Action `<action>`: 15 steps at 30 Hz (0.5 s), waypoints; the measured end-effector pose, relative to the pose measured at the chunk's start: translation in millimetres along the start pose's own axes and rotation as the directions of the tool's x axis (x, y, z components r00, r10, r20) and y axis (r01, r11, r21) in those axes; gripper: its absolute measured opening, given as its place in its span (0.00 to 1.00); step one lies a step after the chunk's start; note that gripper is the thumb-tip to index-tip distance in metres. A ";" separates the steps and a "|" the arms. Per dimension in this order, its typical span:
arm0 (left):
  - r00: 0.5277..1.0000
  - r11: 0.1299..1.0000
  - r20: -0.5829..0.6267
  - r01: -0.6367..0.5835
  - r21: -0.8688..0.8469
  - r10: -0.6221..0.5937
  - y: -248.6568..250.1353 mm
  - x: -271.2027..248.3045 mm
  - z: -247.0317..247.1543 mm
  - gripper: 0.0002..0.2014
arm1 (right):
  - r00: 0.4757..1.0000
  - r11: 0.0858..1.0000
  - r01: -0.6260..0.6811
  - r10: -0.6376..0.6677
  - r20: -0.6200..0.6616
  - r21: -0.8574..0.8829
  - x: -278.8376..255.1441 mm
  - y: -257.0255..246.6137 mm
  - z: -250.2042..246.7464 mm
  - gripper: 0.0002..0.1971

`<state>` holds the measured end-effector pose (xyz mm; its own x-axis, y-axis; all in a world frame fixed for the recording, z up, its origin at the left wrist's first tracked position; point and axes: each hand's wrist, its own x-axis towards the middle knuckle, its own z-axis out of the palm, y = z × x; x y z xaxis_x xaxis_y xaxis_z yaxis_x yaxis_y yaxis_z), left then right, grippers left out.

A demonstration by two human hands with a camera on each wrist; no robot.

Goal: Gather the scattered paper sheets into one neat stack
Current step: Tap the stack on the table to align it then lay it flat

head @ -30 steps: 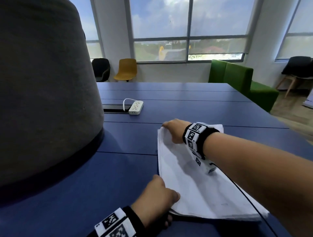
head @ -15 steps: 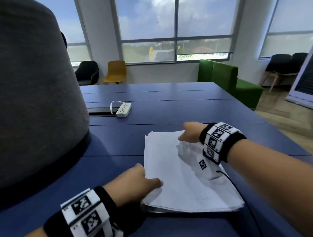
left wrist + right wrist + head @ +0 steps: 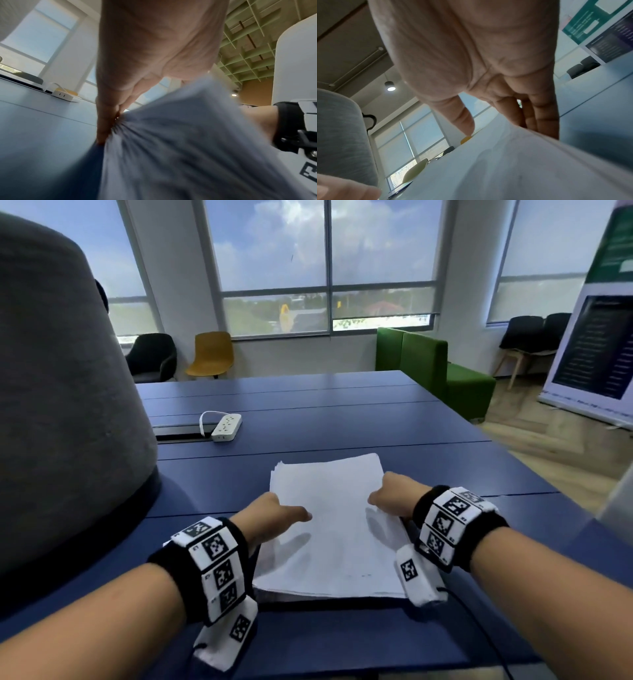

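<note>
A stack of white paper sheets [image 3: 334, 529] lies on the blue table [image 3: 342, 419] straight in front of me, its edges nearly flush. My left hand [image 3: 274, 513] stands at the stack's left edge with the thumb lying on the top sheet. In the left wrist view its straight fingers [image 3: 104, 121] press against the side of the paper [image 3: 188, 148]. My right hand [image 3: 392, 496] stands at the right edge. The right wrist view shows its fingers [image 3: 542, 121] pointing down beside the paper [image 3: 505, 169], thumb above the top sheet.
A large grey felt-covered cone [image 3: 61, 405] stands on the table close on the left. A white power strip [image 3: 226, 426] lies further back beside a cable slot. The table's right edge runs near my right arm; a green sofa [image 3: 431, 371] stands beyond it.
My right hand came from the stack's far left corner to its right edge. My left hand slid from the near corner up the left edge. The stack now lies squarer.
</note>
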<state>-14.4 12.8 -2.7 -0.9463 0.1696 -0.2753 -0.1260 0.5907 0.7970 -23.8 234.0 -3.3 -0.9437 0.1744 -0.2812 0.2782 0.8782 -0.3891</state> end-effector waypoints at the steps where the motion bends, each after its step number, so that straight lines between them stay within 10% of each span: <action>1: 0.999 1.000 0.033 -0.023 -0.004 0.023 -3.9 0.4 0.0 0.19 | 1.000 0.998 -0.014 0.015 -0.002 0.056 -2.5 1.5 0.3 0.18; 5: 0.992 0.985 0.094 -0.100 0.139 0.087 -18.9 -6.7 5.7 0.66 | 0.999 0.987 0.000 -0.009 0.054 0.163 -19.6 10.5 -5.0 0.44; 8: 0.993 0.884 0.117 -0.063 0.463 0.010 -24.2 -23.9 9.3 0.84 | 0.987 0.992 0.075 -0.059 0.147 -0.102 -42.0 14.9 -4.7 0.74; 15: 0.996 0.682 0.037 -0.085 0.726 0.085 -22.7 -52.6 21.0 0.55 | 0.966 0.943 0.125 -0.044 0.256 -0.310 -78.1 9.8 11.8 0.80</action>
<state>44.5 7.0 -17.6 -0.9420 0.2478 -0.2262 0.2104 0.9615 0.1768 54.7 223.7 4.5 -0.8777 0.0155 -0.4790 0.0885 0.9875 -0.1302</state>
